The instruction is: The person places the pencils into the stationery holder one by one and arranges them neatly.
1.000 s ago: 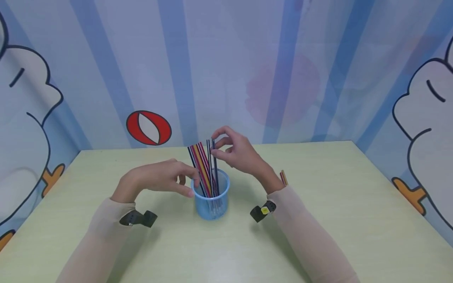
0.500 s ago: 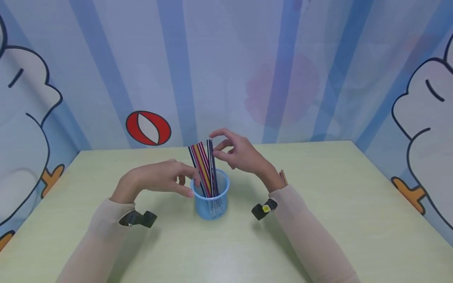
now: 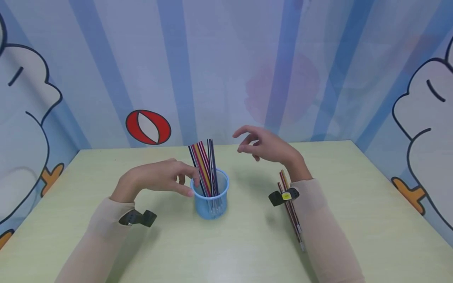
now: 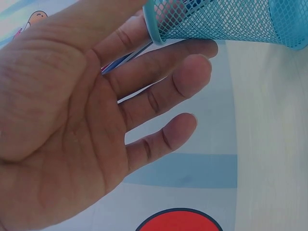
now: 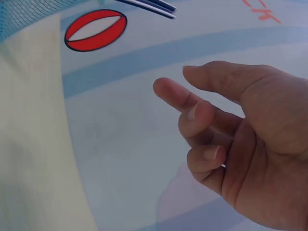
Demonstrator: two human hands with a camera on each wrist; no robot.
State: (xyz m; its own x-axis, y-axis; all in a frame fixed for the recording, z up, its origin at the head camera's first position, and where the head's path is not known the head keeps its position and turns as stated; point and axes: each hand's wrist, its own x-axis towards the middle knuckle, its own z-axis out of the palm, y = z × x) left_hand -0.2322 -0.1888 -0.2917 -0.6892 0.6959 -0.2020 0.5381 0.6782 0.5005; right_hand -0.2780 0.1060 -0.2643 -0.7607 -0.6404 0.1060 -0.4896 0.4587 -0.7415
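The left hand (image 3: pixel 155 181) rests with straight, relaxed fingers against the rim of the blue mesh cup (image 3: pixel 211 200), touching its left side without curling round it. The right hand (image 3: pixel 270 148) hovers empty above the worktop (image 3: pixel 354 220), fingers loosely curled and holding nothing, to the right of the cup and behind it. A sheaf of striped pencils (image 3: pixel 204 167) stands in the cup, leaning slightly left. A second bunch, the loose pencils (image 3: pixel 291 212), lies flat on the worktop just under the right forearm, long axis running towards the person and away; the right hand is much the nearer to it. The sleeve and the wrist camera cover part of that bunch, so its count cannot be made out. The wrist views show only hands, mesh and backdrop.
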